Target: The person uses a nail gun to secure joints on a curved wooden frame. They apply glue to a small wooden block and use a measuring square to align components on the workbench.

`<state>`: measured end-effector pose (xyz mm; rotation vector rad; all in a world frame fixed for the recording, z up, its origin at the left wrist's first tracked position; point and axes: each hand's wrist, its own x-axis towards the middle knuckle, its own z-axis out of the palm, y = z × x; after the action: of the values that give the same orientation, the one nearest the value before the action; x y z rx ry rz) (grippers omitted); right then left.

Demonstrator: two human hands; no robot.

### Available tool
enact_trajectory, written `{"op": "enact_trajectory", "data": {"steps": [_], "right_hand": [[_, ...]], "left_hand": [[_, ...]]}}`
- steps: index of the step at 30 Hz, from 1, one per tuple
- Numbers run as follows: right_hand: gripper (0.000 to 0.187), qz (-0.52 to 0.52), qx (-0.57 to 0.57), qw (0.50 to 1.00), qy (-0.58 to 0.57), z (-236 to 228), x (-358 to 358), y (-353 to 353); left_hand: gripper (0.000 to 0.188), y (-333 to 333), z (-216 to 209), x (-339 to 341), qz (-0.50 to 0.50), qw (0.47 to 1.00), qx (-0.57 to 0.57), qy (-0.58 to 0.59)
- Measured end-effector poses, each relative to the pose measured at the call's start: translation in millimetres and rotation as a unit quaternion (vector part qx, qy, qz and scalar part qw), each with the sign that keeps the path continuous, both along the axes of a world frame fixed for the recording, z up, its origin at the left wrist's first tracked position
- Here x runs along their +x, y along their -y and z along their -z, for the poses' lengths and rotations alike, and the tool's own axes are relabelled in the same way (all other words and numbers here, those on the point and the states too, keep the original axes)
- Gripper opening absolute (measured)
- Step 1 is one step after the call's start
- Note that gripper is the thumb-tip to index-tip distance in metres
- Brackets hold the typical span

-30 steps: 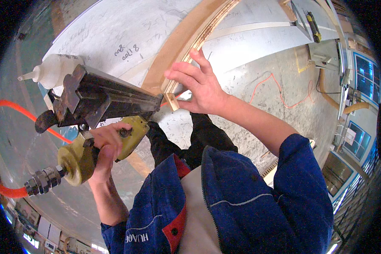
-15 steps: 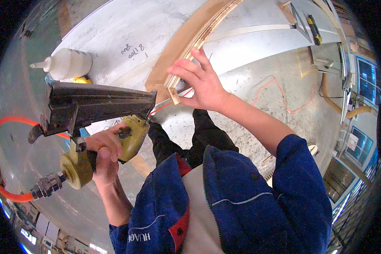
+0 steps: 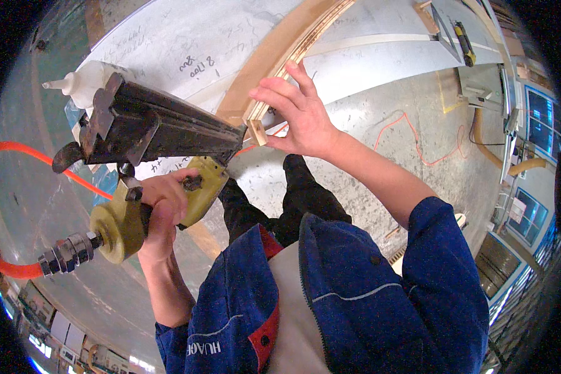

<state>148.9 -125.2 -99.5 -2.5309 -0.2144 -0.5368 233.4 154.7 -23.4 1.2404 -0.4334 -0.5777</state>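
My left hand (image 3: 165, 202) is wrapped round the handle of a yellow-green pneumatic nail gun (image 3: 202, 187). Its long black magazine (image 3: 162, 121) points to the upper left, and the nose touches or nearly touches the end of a long curved wooden board (image 3: 268, 62). At that near end sits a small pale wood piece (image 3: 257, 131). My right hand (image 3: 302, 118) grips the board's end, fingers over the layered edge and thumb beside the small piece. Where the nose meets the wood, the contact is hard to make out.
The board lies on a white worktable (image 3: 168, 37) with handwriting. A white squeeze bottle (image 3: 87, 81) stands behind the magazine. An orange air hose (image 3: 50, 165) runs from the gun. A yellow-black cutter knife (image 3: 464, 43) lies at the far right, near a triangular frame (image 3: 439, 28).
The nail gun has tilted, its magazine's rear swinging nearer and its nose shifting right to the board's end. My right hand keeps its grip and has barely moved.
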Motion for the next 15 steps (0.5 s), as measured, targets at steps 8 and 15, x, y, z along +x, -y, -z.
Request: {"op": "enact_trajectory", "data": {"steps": [8, 15], "right_hand": [[0.1, 0.004, 0.004, 1.0, -0.009, 0.7, -0.7, -1.1], [0.101, 0.005, 0.007, 1.0, -0.012, 1.6, -1.4, -1.9]], "left_hand": [[0.034, 1.5, -0.6, 3.4, 0.008, 1.0, -0.013, 0.009], [0.035, 1.8, -1.8, 9.2, 0.021, 1.0, -0.013, 0.001]]}}
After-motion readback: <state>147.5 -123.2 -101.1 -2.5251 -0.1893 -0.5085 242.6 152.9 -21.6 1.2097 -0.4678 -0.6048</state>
